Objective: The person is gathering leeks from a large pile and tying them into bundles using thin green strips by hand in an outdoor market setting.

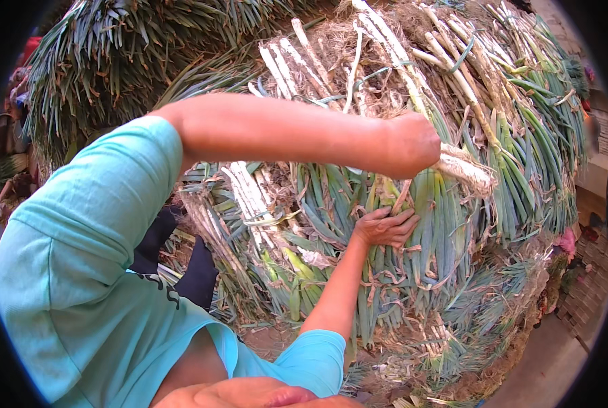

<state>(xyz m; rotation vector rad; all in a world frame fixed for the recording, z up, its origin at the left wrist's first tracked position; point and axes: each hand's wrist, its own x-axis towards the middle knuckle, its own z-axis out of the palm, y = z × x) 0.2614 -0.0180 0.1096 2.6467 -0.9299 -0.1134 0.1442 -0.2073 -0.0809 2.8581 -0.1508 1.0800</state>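
Note:
My left hand (413,145) is closed in a fist around pale, thick-stemmed long green onions (464,171). Their white root ends stick out to the right of the fist; the rest is hidden under the hand. Lower down, my right hand (388,228) curls its fingers around green onion leaves (383,188) and a dry brown strip, just below the left wrist. Blue-green leaves (436,224) hang down beside and beneath it. Both hands are over a large heap of these onions.
Tied bundles of white stalks (462,76) lie across the heap's upper right. Another bundle (253,204) lies left of my hands. A tall leafy pile (110,66) stands at upper left. Loose greens (492,290) cover the lower right, beside paving (579,301).

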